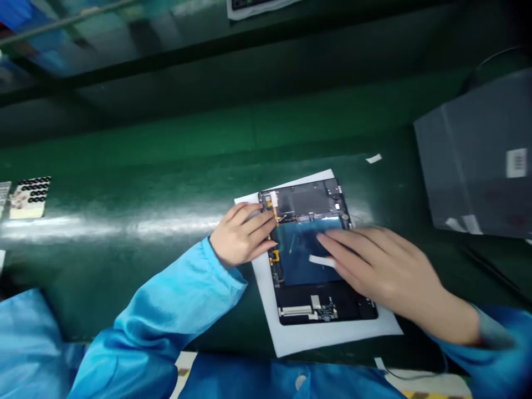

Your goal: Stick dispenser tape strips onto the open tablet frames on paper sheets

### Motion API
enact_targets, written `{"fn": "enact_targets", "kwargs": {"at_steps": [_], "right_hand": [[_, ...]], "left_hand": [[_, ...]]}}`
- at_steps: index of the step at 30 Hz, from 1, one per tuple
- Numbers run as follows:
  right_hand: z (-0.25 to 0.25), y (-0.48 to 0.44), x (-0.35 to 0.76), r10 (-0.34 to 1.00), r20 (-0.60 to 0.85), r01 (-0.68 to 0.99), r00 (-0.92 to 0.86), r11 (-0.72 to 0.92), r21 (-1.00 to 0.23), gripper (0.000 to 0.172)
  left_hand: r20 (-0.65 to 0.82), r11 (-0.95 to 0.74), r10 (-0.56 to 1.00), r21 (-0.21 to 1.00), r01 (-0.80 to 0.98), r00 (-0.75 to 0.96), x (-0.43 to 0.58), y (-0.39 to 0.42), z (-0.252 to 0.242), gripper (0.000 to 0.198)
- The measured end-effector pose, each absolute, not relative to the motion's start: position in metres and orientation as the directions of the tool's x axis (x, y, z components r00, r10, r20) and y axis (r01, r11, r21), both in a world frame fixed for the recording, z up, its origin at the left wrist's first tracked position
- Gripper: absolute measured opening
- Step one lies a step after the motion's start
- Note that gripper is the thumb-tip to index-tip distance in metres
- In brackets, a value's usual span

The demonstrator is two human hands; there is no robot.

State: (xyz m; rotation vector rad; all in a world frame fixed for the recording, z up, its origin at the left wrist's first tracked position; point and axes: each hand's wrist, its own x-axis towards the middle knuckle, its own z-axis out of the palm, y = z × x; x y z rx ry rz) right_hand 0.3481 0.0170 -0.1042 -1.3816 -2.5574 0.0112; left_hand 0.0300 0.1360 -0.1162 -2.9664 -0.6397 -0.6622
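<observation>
An opened tablet (320, 302) lies on a white sheet (286, 341), its inner boards, cables and a large dark blue battery panel (301, 249) showing. My left hand (241, 235) rests on the tablet's left edge, fingers spread. Over the right part of the panel is my right hand (374, 266), blurred. A narrow white strip (322, 260) reaches from beneath its fingers; whether they grip it cannot be made out.
At the right stands a large grey box (477, 160) with a white label. A sheet with black round stickers (31, 198) lies far left. A small white scrap (374, 158) is beyond the tablet. A blue sleeve (31, 338) shows at lower left.
</observation>
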Motion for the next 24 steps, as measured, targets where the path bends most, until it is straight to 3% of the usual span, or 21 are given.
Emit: {"fn": "enact_targets", "kwargs": {"at_steps": [3, 5, 15, 24], "right_hand": [[-0.101, 0.071, 0.295, 0.703, 0.204, 0.724, -0.681, 0.688, 0.045, 0.039], [-0.099, 0.090, 0.280, 0.684, 0.231, 0.714, -0.693, 0.696, 0.082, 0.038], [-0.107, 0.101, 0.284, 0.722, 0.121, 0.727, -0.682, 0.686, 0.002, 0.047], [-0.105, 0.103, 0.289, 0.655, 0.177, 0.662, -0.734, 0.749, -0.029, 0.044]], "left_hand": [[0.392, -0.913, 0.394, 0.062, 0.404, 0.831, 0.028, 0.134, -0.118, 0.039], [0.375, -0.909, 0.402, 0.055, 0.412, 0.836, 0.028, 0.132, -0.118, 0.041], [0.183, -0.918, 0.391, 0.001, 0.398, 0.902, 0.027, 0.128, -0.114, 0.049], [0.208, -0.932, 0.353, -0.008, 0.362, 0.912, 0.032, 0.135, -0.104, 0.068]]}}
